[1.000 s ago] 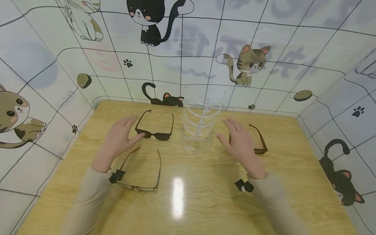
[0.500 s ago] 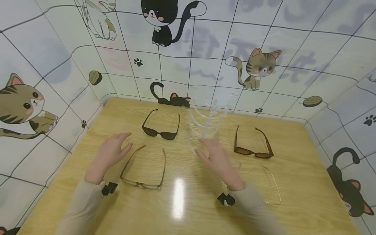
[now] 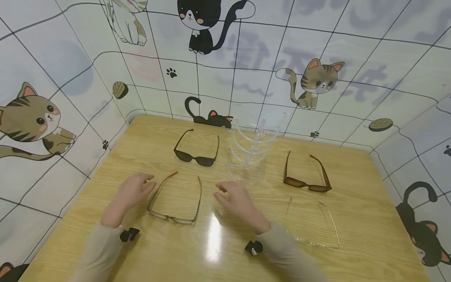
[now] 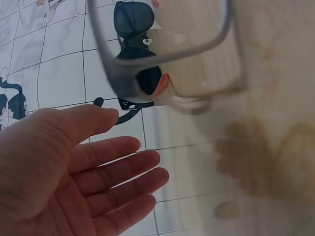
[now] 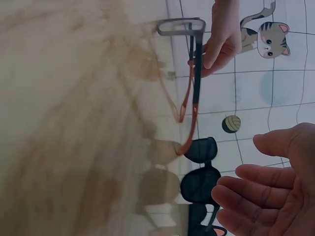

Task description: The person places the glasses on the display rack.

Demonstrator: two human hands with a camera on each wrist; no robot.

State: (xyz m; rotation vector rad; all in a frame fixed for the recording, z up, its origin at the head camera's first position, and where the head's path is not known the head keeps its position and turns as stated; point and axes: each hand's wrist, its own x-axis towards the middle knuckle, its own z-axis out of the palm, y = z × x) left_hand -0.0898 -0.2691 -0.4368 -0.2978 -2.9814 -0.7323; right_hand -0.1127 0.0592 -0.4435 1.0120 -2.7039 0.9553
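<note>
A thin brown-framed pair of glasses (image 3: pixel 174 201) lies unfolded on the wooden table (image 3: pixel 218 250), lenses toward me. My left hand (image 3: pixel 141 186) hovers open at its left temple, fingertips close to the arm; I cannot tell if they touch. My right hand (image 3: pixel 225 194) is open just right of the right temple, holding nothing. The left wrist view shows the left hand (image 4: pixel 98 167) with relaxed fingers under the blurred frame (image 4: pixel 167 64). In the right wrist view the right hand (image 5: pixel 270 191) is spread beside the glasses (image 5: pixel 192 88).
Black sunglasses (image 3: pixel 195 150) lie behind the thin-framed pair. A clear tiered stand (image 3: pixel 251 156) stands at the table's middle back. Brown sunglasses (image 3: pixel 304 174) and a clear-framed pair (image 3: pixel 311 223) lie at the right. Cat-patterned walls (image 3: pixel 70 98) enclose the table on three sides.
Both hands drew back toward me. The right hand crossed left from beside the brown sunglasses and the stand to the thin-framed pair; the left hand left the black sunglasses.
</note>
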